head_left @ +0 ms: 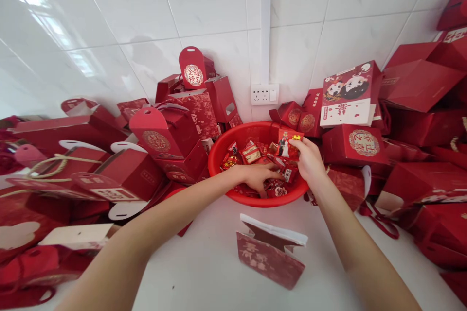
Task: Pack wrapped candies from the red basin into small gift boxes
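Observation:
A red plastic basket [255, 200] stands near the wall, filled with small wrapped candies [251, 154]. My right hand [310, 158] pinches a red candy packet [286, 146] with a printed picture, above the basket's right side. Down among the candies reaches my left hand [260, 176], its fingers spread and slightly bent over red wrappers; their tips are partly hidden, and I cannot see anything held. In front of the basket, between my forearms, an open-topped red paper gift bag [270, 257] stands on the white table [204, 262].
Red gift boxes [156, 136] are piled left of the basket, some with rope handles. More boxes [365, 146] are heaped to the right, one printed with two cartoon figures. Behind is a white tiled wall [215, 5] with a power socket [264, 94].

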Demonstrator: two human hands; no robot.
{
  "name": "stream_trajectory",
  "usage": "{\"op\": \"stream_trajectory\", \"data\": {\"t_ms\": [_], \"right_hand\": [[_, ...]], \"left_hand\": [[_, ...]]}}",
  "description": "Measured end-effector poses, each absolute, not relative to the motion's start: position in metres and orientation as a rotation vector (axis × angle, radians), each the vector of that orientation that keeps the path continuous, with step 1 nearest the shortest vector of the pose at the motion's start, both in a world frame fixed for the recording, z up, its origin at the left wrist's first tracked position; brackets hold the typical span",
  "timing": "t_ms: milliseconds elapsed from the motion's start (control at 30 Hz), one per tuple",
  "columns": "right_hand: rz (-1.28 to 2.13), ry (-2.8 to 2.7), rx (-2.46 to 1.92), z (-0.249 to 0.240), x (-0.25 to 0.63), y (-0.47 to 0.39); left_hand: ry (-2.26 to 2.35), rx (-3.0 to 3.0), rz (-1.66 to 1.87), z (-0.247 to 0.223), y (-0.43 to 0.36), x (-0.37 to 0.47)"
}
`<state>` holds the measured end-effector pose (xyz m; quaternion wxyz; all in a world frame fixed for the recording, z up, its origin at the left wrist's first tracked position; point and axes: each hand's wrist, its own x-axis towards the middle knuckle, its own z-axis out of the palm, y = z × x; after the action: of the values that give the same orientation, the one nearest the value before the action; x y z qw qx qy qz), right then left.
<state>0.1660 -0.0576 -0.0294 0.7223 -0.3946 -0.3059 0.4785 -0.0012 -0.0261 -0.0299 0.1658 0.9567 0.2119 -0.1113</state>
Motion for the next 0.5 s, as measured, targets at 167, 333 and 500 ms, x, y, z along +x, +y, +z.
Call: {"op": "stream_trajectory", "data": {"t_ms": [167, 333, 500], "right_hand": [[1.058, -0.711, -0.867, -0.032, 0.167, -0.056], [1.06, -0.69, -0.857, -0.027, 0.164, -0.059], [1.043, -0.686, -0.869, -0.026, 0.164, -0.061]], "left_hand": [[0.936, 2.858, -0.356, -0.024, -0.028, 0.005], [1.366, 2.772, 0.016, -0.022, -0.015, -0.002], [1.525, 2.55, 0.281, -0.019, -0.009, -0.005]]}}
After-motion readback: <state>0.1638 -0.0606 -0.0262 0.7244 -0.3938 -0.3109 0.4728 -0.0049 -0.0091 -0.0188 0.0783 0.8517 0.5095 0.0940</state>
